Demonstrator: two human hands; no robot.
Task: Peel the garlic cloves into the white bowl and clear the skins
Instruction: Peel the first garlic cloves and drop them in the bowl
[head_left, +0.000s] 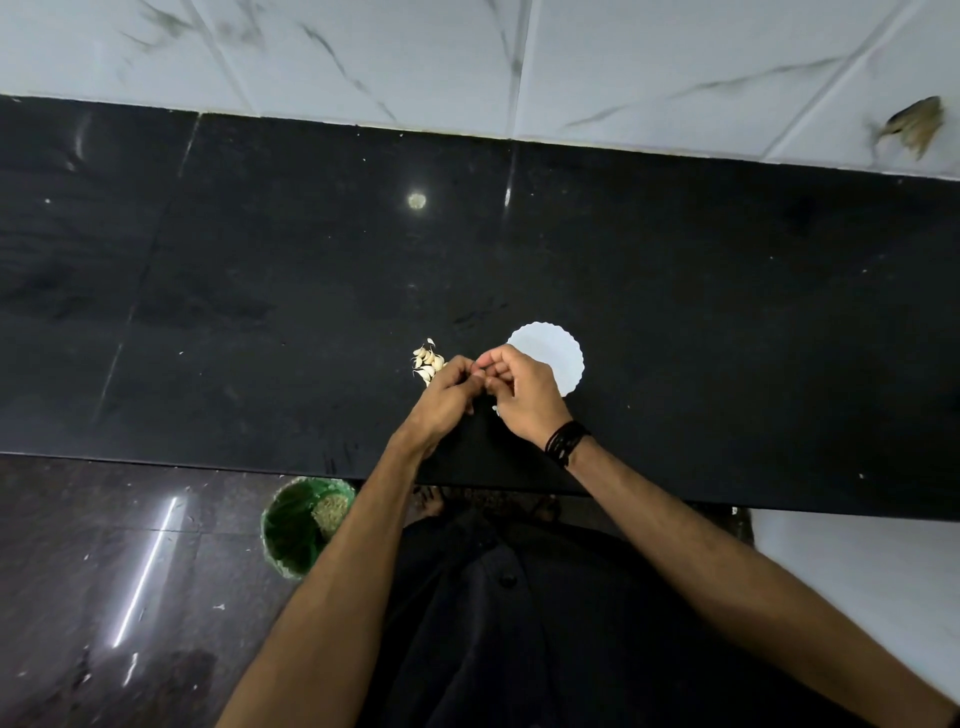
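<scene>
Green bin (298, 525) on floor, below near edge of table (208, 291), left of person's arms. Over table: left hand (441, 395) and right hand (519, 395), fingertips together, fingers curled, pinching something small; too small to tell what. Garlic cloves (428, 360) piled just left of white bowl (558, 353). Bowl partly behind right hand, black band (566, 441) on wrist.

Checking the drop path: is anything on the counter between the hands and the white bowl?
Nothing visible. The left hand and right hand meet fingertip to fingertip, apparently over a clove too small to make out. The white bowl sits directly behind the right hand. The garlic pile lies on the opposite side.
</scene>
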